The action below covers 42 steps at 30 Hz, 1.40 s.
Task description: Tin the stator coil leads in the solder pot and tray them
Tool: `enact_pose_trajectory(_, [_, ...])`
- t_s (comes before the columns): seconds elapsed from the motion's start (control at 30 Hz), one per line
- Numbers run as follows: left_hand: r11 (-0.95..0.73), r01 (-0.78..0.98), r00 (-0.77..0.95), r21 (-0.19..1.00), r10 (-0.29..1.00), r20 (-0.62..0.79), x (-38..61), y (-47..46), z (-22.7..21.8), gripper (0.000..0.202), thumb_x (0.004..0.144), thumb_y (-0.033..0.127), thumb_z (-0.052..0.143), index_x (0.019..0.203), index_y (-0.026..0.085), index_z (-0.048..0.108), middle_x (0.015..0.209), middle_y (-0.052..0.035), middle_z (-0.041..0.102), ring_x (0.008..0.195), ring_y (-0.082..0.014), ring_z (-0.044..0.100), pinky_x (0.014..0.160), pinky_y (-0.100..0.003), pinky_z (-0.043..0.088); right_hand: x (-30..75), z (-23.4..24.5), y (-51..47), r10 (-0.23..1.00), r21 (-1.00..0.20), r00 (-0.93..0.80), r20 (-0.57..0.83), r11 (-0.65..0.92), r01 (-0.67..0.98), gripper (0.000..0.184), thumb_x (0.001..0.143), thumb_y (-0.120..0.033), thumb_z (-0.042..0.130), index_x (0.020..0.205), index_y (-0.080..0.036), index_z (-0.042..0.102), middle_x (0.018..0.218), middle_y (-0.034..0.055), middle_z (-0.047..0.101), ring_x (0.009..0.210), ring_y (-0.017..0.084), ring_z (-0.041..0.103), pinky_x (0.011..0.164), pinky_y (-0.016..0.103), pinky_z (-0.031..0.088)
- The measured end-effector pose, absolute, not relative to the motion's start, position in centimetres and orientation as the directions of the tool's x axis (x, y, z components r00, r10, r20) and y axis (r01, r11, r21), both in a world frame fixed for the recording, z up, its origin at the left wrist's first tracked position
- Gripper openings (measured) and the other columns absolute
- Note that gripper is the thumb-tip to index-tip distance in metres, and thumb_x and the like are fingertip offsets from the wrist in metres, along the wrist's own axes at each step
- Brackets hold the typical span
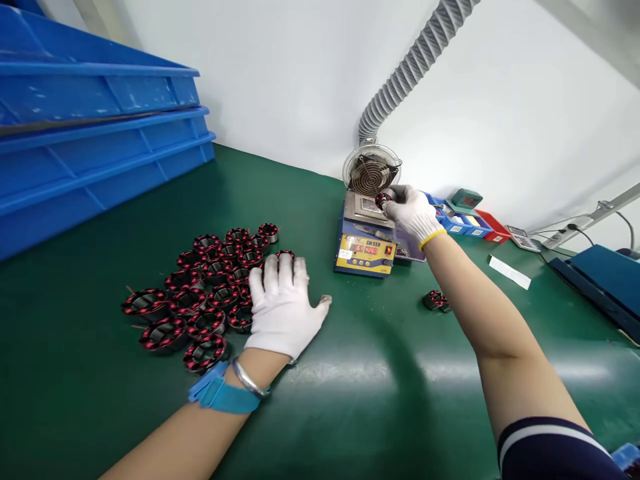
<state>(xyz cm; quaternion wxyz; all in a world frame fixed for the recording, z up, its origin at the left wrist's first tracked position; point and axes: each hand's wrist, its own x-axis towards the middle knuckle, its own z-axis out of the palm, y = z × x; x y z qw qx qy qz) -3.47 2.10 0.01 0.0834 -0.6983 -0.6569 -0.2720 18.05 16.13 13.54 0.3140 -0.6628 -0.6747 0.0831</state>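
My left hand (pixel 283 307), in a white glove, lies flat with fingers stretched out on the green mat (pixel 350 387), its fingertips touching the right edge of a pile of several red-and-black wound coils (pixel 200 293). My right hand (pixel 413 210), also gloved, is closed around one red-and-black coil (pixel 384 198) and holds it just over the top of a small solder pot (pixel 365 240) with a blue-and-yellow front and a red digit display. A blue strap and a metal bangle sit on my left wrist.
Stacked blue plastic crates (pixel 95 127) fill the back left. A grey ribbed duct with a round wire-guarded inlet (pixel 371 170) hangs over the pot. Two loose coils (pixel 436 301) lie right of the pot. Small blue and red bins (pixel 470 223), a white label and a blue box stand at right.
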Motion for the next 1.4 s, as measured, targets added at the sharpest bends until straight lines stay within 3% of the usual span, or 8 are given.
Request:
enact_pose_trajectory(0.23, [-0.063, 0.986, -0.01, 0.153, 0.899, 0.438, -4.4, 2.7, -0.1, 0.076, 0.078, 0.05, 0.051, 0.137, 0.003, 0.042, 0.141, -0.0253, 0.045, 0.134, -0.0408, 0.032, 0.112, -0.059, 0.014, 18.3, 12.6, 20.9, 0.934, -0.353, 0.052, 0.352, 0.081, 0.932, 0.042, 0.078, -0.038, 0.059, 0.114, -0.017, 0.064, 0.106, 0.0077, 0.069, 0.098, 0.025, 0.064, 0.091, 0.038, 0.049])
enact_pose_trajectory(0.43, [-0.098, 0.976, 0.009, 0.193, 0.91, 0.416, -4.6, 2.6, 0.3, 0.069, 0.08, 0.048, 0.05, 0.136, 0.007, 0.045, 0.139, -0.0215, 0.049, 0.133, -0.0392, 0.034, 0.11, -0.062, 0.013, 18.0, 12.1, 21.2, 0.947, -0.281, 0.0, 0.323, 0.096, 0.955, 0.038, 0.081, -0.039, 0.056, 0.113, -0.019, 0.063, 0.105, 0.0077, 0.069, 0.098, 0.025, 0.063, 0.089, 0.038, 0.048])
enact_pose_trajectory(0.6, [-0.189, 0.95, 0.058, 0.25, 0.89, 0.452, -4.2, 2.4, 0.8, 0.059, 0.084, 0.049, 0.048, 0.126, 0.009, 0.054, 0.115, -0.0165, 0.065, 0.126, -0.0384, 0.042, 0.11, -0.061, 0.014, 17.8, 11.9, 21.4, 0.949, -0.224, 0.013, 0.316, 0.061, 0.973, 0.032, 0.08, -0.039, 0.054, 0.105, -0.023, 0.066, 0.1, 0.0068, 0.07, 0.094, 0.026, 0.064, 0.084, 0.037, 0.05])
enact_pose_trajectory(0.77, [-0.326, 0.904, 0.182, 0.276, 0.879, 0.441, -3.4, 2.0, 1.1, 0.058, 0.085, 0.051, 0.048, 0.122, 0.008, 0.059, 0.105, -0.0161, 0.067, 0.108, -0.0331, 0.056, 0.101, -0.047, 0.036, 17.7, 12.2, 21.4, 0.952, -0.231, 0.035, 0.304, 0.038, 0.972, 0.032, 0.079, -0.038, 0.056, 0.104, -0.022, 0.066, 0.099, 0.0074, 0.07, 0.093, 0.026, 0.064, 0.084, 0.036, 0.05])
enact_pose_trajectory(0.93, [-0.259, 0.917, 0.122, 0.304, 0.906, 0.406, -3.1, 1.9, 0.8, 0.078, 0.076, 0.059, 0.058, 0.139, 0.014, 0.045, 0.146, -0.0162, 0.042, 0.113, -0.035, 0.055, 0.092, -0.045, 0.044, 18.0, 12.9, 21.6, 0.95, -0.265, 0.049, 0.307, 0.036, 0.963, 0.032, 0.08, -0.039, 0.056, 0.103, -0.02, 0.065, 0.102, 0.0092, 0.07, 0.095, 0.025, 0.064, 0.085, 0.035, 0.05])
enact_pose_trajectory(1.0, [-0.242, 0.927, 0.138, 0.286, 0.931, 0.339, -3.1, 1.9, 0.5, 0.079, 0.078, 0.055, 0.057, 0.143, 0.014, 0.039, 0.15, -0.0163, 0.036, 0.114, -0.0348, 0.055, 0.092, -0.044, 0.045, 18.0, 13.0, 21.6, 0.949, -0.264, 0.032, 0.312, 0.055, 0.963, 0.033, 0.082, -0.041, 0.054, 0.105, -0.019, 0.065, 0.104, 0.0103, 0.07, 0.096, 0.025, 0.064, 0.086, 0.035, 0.05])
enact_pose_trajectory(1.17, [-0.294, 0.922, 0.261, 0.251, 0.952, 0.157, -3.2, 2.0, 0.5, 0.059, 0.088, 0.042, 0.048, 0.14, 0.016, 0.044, 0.121, -0.0129, 0.063, 0.101, -0.0295, 0.06, 0.082, -0.039, 0.046, 17.8, 12.3, 21.2, 0.952, -0.239, 0.037, 0.305, 0.038, 0.97, 0.032, 0.08, -0.038, 0.055, 0.106, -0.022, 0.065, 0.105, 0.0089, 0.07, 0.098, 0.027, 0.064, 0.086, 0.038, 0.049])
enact_pose_trajectory(1.4, [-0.318, 0.909, 0.296, 0.269, 0.948, 0.12, -3.1, 1.7, 0.9, 0.05, 0.086, 0.044, 0.052, 0.131, 0.02, 0.054, 0.105, -0.0102, 0.066, 0.096, -0.0289, 0.062, 0.073, -0.037, 0.046, 18.5, 13.4, 20.0, 0.938, -0.314, 0.05, 0.342, 0.064, 0.947, 0.031, 0.077, -0.04, 0.059, 0.1, -0.02, 0.068, 0.093, 0.0065, 0.071, 0.09, 0.025, 0.066, 0.082, 0.034, 0.051])
